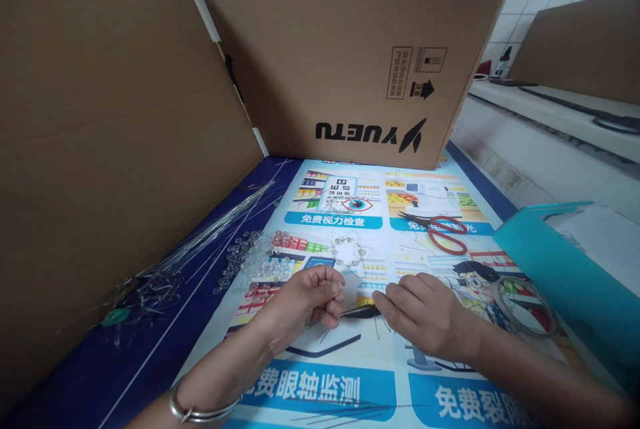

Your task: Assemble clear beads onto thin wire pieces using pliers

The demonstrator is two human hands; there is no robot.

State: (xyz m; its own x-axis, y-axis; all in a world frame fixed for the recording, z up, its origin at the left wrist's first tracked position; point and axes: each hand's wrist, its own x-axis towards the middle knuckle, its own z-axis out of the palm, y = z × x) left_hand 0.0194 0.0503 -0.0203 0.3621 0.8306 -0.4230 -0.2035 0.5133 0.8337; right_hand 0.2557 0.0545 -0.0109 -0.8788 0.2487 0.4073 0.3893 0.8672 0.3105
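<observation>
A dark slender tool (pixel 361 312) shows between two hands over a printed worktop (pixel 185 322).
The left hand (pixel 313 296) has its fingers pinched together, on what is too small to tell; the right hand (pixel 425 316) curls beside the tool, its grip on it unclear. Just beyond lies a beaded wire ring (pixel 349 240), loose beads (pixel 267 262) left of it, red-handled scissors (pixel 431 222) right.

the beads (pixel 263 262) sit on the sheet (pixel 403 389), right of the wire pile (pixel 220 226). scissors (pixel 431 223) lie farther right, before the box (pixel 350 56).
</observation>
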